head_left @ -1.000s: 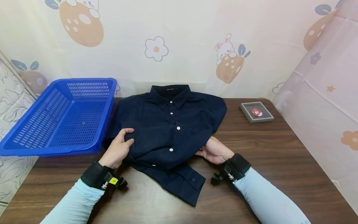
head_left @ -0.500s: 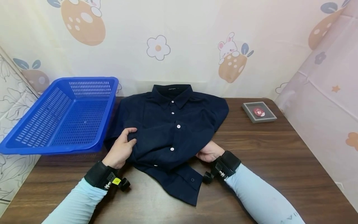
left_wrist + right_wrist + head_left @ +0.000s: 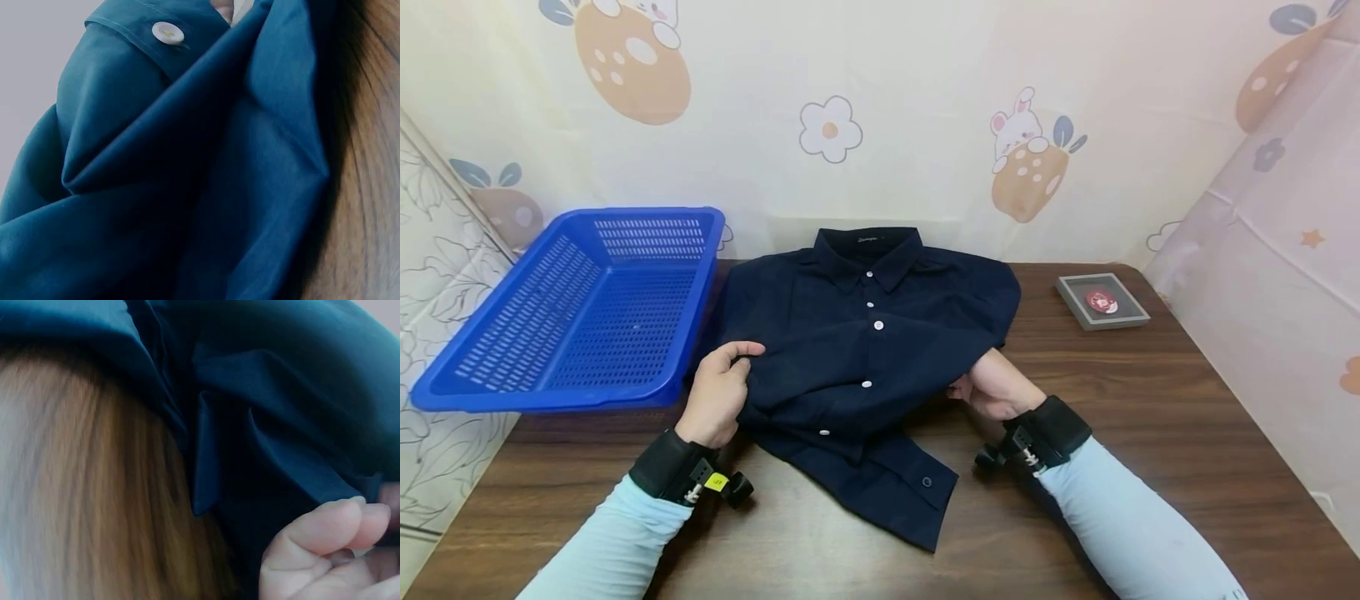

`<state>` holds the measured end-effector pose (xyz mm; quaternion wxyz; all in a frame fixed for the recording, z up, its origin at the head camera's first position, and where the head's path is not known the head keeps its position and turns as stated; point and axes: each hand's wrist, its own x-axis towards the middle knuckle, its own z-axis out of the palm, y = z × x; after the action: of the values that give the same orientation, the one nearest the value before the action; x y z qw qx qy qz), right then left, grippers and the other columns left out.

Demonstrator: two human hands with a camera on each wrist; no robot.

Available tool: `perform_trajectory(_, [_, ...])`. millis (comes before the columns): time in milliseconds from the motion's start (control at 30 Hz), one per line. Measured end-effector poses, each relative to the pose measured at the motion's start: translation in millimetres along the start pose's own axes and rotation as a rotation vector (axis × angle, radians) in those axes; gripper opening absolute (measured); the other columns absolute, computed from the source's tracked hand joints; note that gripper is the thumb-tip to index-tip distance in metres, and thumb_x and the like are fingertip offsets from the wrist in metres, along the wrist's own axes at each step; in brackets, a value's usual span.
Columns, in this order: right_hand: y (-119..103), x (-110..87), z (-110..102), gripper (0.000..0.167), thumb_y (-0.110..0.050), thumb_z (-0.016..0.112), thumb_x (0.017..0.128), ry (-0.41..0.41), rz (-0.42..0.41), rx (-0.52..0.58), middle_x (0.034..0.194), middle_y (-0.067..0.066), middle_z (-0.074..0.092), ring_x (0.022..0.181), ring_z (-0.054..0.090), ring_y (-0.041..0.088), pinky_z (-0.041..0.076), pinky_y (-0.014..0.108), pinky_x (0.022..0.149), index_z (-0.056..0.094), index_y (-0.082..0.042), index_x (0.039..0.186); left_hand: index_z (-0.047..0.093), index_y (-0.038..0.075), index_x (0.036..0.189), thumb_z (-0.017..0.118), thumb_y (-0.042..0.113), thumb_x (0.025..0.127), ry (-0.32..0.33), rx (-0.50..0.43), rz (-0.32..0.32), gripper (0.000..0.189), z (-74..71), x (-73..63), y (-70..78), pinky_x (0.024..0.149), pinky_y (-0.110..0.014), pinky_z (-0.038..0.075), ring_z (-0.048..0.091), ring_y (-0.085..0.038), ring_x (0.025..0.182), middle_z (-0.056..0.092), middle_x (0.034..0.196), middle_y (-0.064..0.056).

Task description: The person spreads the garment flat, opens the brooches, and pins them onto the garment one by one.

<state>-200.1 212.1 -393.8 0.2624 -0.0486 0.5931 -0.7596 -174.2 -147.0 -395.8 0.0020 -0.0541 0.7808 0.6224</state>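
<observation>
A navy button-up shirt lies front up on the table, its collar at the back and its lower part folded upward in loose creases. One cuff points toward the front. My left hand pinches the shirt's left side between thumb and index finger; in the left wrist view the cloth hides nearly all of that hand. At the right side, my right hand grips the shirt's edge and holds it slightly raised. Thumb and curled fingers pinch the fabric in the right wrist view.
A blue perforated plastic basket stands at the left, close to the shirt. Toward the back right lies a small grey square box with a round red-and-white piece inside. A patterned curtain hangs behind the wooden table.
My right hand first shifts slightly left under the shirt's edge, then moves right and away from me, lifting the cloth. The left hand stays at its side of the shirt.
</observation>
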Motion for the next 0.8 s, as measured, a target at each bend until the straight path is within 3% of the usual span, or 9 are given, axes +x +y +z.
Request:
perform_trajectory(67, [-8.6,-5.0,-2.8,0.035,-0.024,0.04,0.105,0.0,0.032,0.052,0.067,-0.007,0.051,0.061,0.046,0.008,0.036,0.024,0.064,0.054,-0.019,0.073,0.054,-0.006,0.123,0.031,-0.001,0.101,0.012,-0.013,-0.006,0.032,0.3,0.6,-0.2,0.103,-0.038,0.029,0.035,-0.022,0.125,0.041,0.14,-0.014])
perform_trajectory(167, [-18.6,-12.7,-8.1,0.037,-0.022,0.039,0.105,0.056,0.083,0.052,0.064,-0.003,0.033,0.055,0.029,0.012,0.028,0.026,0.057,0.04,-0.015,0.068,0.052,-0.006,0.125,0.03,0.0,0.101,0.016,-0.025,-0.015,0.034,-0.2,1.6,-1.4,0.105,-0.04,0.029,0.035,-0.024,0.128,0.04,0.141,-0.015])
perform_trajectory(300, [-28.8,-25.6,-19.8,0.028,-0.016,0.04,0.101,0.112,0.117,0.004,0.066,-0.002,0.027,0.056,0.028,0.014,0.028,0.027,0.056,0.034,-0.014,0.074,0.051,-0.006,0.128,0.029,0.001,0.101,0.015,-0.03,-0.021,0.035,-2.5,2.1,-2.6,0.105,-0.04,0.03,0.035,-0.024,0.127,0.038,0.142,-0.014])
perform_trajectory(433, [-38.0,-42.6,-32.0,0.029,-0.023,0.045,0.102,0.123,0.126,-0.049,0.068,-0.002,0.026,0.056,0.028,0.015,0.027,0.027,0.057,0.037,-0.014,0.076,0.05,-0.007,0.129,0.029,0.001,0.101,0.005,-0.031,-0.014,0.035,-5.6,1.6,-3.1,0.108,-0.042,0.026,0.03,-0.023,0.13,0.034,0.147,-0.014])
perform_trajectory(600, [-45.5,-66.8,-47.0,0.034,-0.027,0.043,0.104,0.059,0.1,-0.134,0.067,-0.001,0.02,0.056,0.022,0.018,0.019,0.033,0.06,0.038,-0.014,0.073,0.047,-0.005,0.133,0.027,0.003,0.102,-0.022,-0.038,-0.023,0.037,-7.8,2.0,-1.7,0.103,-0.039,0.032,0.034,-0.025,0.128,0.031,0.149,-0.014])
perform_trajectory(733, [-46.0,-84.2,-59.1,0.035,-0.026,0.038,0.106,-0.012,0.096,-0.198,0.064,0.0,0.017,0.055,0.017,0.02,0.016,0.036,0.06,0.042,-0.013,0.073,0.045,-0.003,0.136,0.029,0.004,0.103,-0.035,-0.045,-0.022,0.038,-8.2,3.1,-2.0,0.091,-0.026,0.041,0.042,-0.025,0.121,0.036,0.144,-0.013])
perform_trajectory(800, [-44.1,-90.3,-64.0,0.037,-0.027,0.038,0.106,0.01,0.105,-0.242,0.061,-0.003,0.019,0.052,0.018,0.018,0.017,0.034,0.056,0.045,-0.014,0.072,0.043,-0.001,0.138,0.03,0.005,0.102,-0.038,-0.057,-0.011,0.038,-8.8,3.7,-3.4,0.09,-0.023,0.042,0.042,-0.024,0.123,0.038,0.143,-0.014])
